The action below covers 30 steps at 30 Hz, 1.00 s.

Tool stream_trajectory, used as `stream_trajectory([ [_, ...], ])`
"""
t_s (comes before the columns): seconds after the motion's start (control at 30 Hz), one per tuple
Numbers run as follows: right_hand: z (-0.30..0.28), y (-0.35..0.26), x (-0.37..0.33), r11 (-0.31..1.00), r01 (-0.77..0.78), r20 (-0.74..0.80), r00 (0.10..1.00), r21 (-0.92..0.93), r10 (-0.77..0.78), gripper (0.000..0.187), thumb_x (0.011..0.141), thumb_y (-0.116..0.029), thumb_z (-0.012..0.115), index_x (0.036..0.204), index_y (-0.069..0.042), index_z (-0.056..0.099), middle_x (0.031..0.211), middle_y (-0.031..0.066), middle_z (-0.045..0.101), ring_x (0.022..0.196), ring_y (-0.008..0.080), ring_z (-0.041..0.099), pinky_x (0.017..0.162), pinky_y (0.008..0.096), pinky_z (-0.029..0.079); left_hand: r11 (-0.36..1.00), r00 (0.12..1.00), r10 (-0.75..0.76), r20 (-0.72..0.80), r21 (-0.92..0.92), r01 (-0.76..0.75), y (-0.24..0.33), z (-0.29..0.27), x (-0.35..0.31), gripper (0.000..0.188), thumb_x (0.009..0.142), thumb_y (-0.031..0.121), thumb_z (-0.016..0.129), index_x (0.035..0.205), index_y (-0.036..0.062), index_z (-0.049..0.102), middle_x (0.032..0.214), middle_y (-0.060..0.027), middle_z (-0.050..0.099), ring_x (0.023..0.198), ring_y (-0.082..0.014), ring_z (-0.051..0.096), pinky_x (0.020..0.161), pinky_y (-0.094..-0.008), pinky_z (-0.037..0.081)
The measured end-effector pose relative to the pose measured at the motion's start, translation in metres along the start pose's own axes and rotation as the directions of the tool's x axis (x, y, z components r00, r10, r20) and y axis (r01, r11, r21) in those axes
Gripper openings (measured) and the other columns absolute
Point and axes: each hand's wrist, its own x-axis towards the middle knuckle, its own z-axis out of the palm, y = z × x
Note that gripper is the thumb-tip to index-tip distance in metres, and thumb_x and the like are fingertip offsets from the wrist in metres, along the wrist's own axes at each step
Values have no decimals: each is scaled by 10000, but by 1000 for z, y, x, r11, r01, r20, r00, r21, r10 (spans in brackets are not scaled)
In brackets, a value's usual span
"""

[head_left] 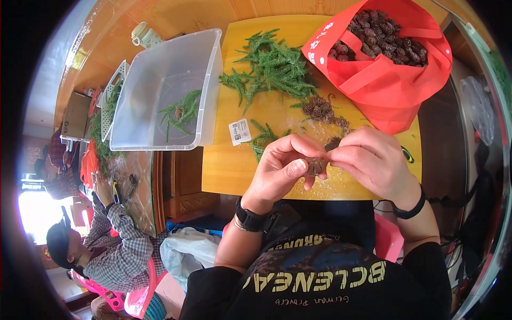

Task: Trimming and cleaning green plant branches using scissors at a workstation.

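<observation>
Over the near edge of the yellow table, my left hand point(285, 166) holds a small brown pine cone point(316, 167) between thumb and fingers. The right hand point(376, 162) is closed in a pinch at the cone's right side; whatever lies between its fingertips is hidden. Just beyond the hands is a cluster of pine cones point(319, 108), with more cones partly covered by my right hand. Green artificial pine sprigs point(280, 66) lie in a heap farther back, and a smaller sprig point(262, 140) sits near my left hand.
A red bag point(381, 90) full of pine cones stands at the back right. At left is a clear plastic bin point(210, 114) with a sprig and cone inside. A white label point(240, 132) and a yellow-black handle point(408, 154) lie on the table. Another person point(114, 242) sits far left.
</observation>
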Motion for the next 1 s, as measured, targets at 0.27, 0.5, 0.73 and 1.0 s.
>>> stream_trajectory([
  [0.27,-5,8,2,998,51,86,995,30,-54,210,617,9,675,812,-53,625,734,49,529,594,194,540,483,274,428,997,998,-38,53,-59,41,2,3,1,255,854,228,615,983,18,550,946,-134,563,770,-183,602,504,-218,432],
  [0.5,-16,-2,14,985,145,161,978,-89,-129,261,627,-16,655,879,-77,641,743,39,535,608,192,541,488,277,427,984,985,-168,-47,55,171,9,7,-1,291,820,282,643,925,19,575,858,-99,544,639,-148,566,437,-193,357],
  [0.73,-17,-13,18,990,89,460,888,-111,-28,608,633,-81,671,1214,-188,529,748,20,484,571,175,527,487,296,437,944,945,-328,-8,47,328,7,-3,-4,174,843,145,624,907,-5,564,823,-83,614,643,-84,557,477,-173,349],
  [1.0,-15,-16,16,945,129,532,845,-299,53,269,752,-152,577,1020,-127,580,643,18,493,540,169,574,449,294,439,877,880,-467,-84,86,473,13,9,-2,144,835,125,633,890,5,574,787,-45,617,646,-62,566,477,-156,349],
])
